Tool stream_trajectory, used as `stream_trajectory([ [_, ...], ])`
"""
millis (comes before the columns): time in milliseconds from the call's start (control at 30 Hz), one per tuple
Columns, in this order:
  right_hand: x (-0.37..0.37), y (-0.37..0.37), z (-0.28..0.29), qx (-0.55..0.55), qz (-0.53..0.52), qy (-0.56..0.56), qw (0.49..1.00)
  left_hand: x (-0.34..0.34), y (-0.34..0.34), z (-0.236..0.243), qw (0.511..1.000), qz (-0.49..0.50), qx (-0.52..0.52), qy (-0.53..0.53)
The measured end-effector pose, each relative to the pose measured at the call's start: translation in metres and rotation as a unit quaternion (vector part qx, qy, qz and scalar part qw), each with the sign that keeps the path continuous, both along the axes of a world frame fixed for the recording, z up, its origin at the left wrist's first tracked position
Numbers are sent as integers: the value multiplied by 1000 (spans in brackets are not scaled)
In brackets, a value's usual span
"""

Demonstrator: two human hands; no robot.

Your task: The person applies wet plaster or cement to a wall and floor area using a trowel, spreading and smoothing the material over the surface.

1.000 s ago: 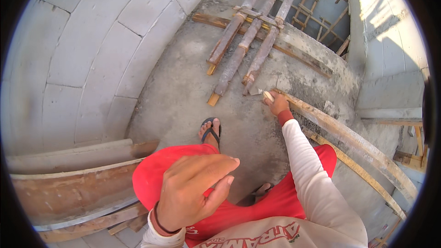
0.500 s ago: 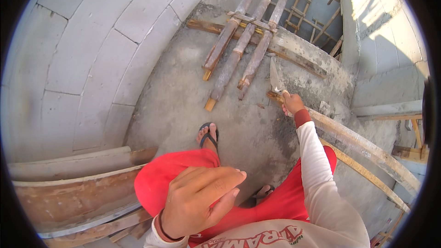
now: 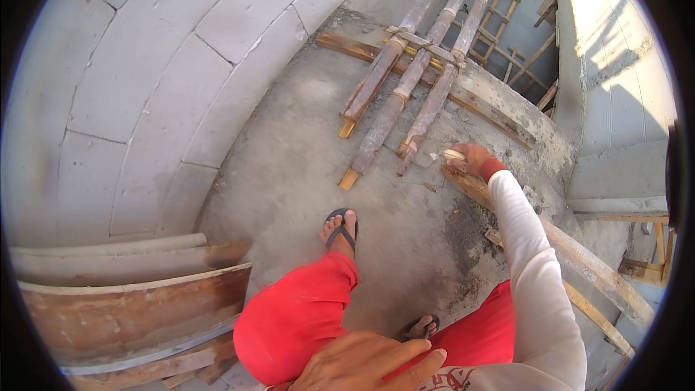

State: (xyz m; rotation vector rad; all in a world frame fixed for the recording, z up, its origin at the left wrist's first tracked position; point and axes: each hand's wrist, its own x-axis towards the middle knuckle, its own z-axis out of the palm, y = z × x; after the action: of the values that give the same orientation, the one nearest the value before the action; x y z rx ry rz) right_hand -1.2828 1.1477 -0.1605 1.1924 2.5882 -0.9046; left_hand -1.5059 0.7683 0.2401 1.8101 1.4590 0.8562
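Observation:
My right hand (image 3: pixel 470 159) is closed round the pale handle of a trowel (image 3: pixel 453 154), just over the end of a long timber plank (image 3: pixel 603 274). The trowel's grey blade is hard to make out against the concrete near the lower ends of three lashed poles (image 3: pixel 391 110). My left hand (image 3: pixel 365 366) is low at the bottom edge near my red trousers, its fingers loosely bent and apart, with nothing visible in them. My sandalled left foot (image 3: pixel 339 232) stands on the grey concrete floor (image 3: pixel 275 174).
A grey block wall (image 3: pixel 145 101) rises on the left, above stacked curved boards (image 3: pixel 130 304). Beyond the poles, a crosswise board (image 3: pixel 492 116) lies before a recess holding timber lattices (image 3: pixel 507 11). A sunlit block wall (image 3: pixel 622 101) stands on the right, with wooden framing (image 3: pixel 659 250) below it.
My right hand has moved right, and the trowel's blade, raised half a second ago, is less upright. My left hand has dropped toward the bottom edge. The scene has shifted slightly in view.

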Motion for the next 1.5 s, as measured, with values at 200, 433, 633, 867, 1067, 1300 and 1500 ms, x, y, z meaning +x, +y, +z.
stream_trajectory([
  [200, -43, 10, -37, 20, -36, 40, 998, 4, 3, -10, 999, -5, -4, -36],
  [433, -53, -43, -45, 62, -189, -8, 980, 1, 13, -9, 999, -14, 0, -46],
  [633, -61, -111, -31, 3, -368, -48, 929, -2, 14, -4, 997, -25, -6, -71],
  [867, -33, -130, -2, 69, -293, -26, 953, -4, 4, -3, 995, -2, -12, -100],
  [1067, -66, -57, -30, 64, -201, 4, 978, 0, 1, -7, 993, -32, -17, -115],
  [1300, -100, -92, -56, -14, -409, 4, 913, 4, 8, -3, 993, -79, -56, -63],
  [1500, -80, -149, -32, -192, -613, 278, 714, 7, 11, 2, 992, -88, -75, -51],
])
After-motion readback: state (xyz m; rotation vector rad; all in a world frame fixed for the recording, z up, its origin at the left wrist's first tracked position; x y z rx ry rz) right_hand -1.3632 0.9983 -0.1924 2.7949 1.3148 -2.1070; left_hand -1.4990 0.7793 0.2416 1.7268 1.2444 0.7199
